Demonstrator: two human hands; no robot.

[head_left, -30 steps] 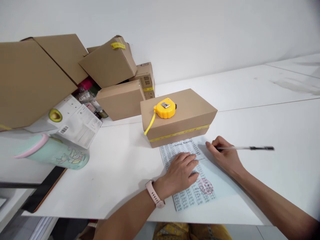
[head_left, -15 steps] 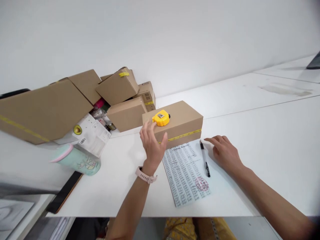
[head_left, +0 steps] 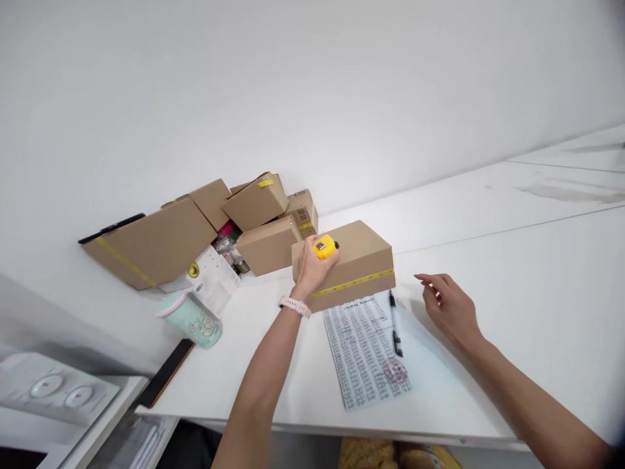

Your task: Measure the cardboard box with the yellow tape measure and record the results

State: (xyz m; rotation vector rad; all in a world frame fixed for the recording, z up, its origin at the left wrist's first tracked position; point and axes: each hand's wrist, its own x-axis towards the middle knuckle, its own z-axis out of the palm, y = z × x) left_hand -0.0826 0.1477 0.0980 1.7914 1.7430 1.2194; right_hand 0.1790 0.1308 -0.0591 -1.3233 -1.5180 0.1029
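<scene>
My left hand (head_left: 314,268), with a pink band at its wrist, is closed around a yellow tape measure (head_left: 326,247), thumb on the near side. They are at the top left of a brown cardboard box (head_left: 356,251) with yellow tape along its side; whether the tape measure still touches the box I cannot tell. My right hand (head_left: 452,309) is to the right of the box, loosely curled with fingers apart and nothing in it. Between the hands, a printed sheet (head_left: 361,358) with a red round stamp lies before the box. A black-capped clear pen (head_left: 395,326) rests on it.
More cardboard boxes (head_left: 268,246) are piled at the back left against the wall. A white printed package (head_left: 217,280) and a mint tumbler with a pink rim (head_left: 198,322) are left of my left arm. A dark flat strip (head_left: 168,371) lies by the table's left edge.
My left hand has moved from the box's near left edge up onto the tape measure and closed on it. My right hand has drawn back from the pen's tip. The view has shifted.
</scene>
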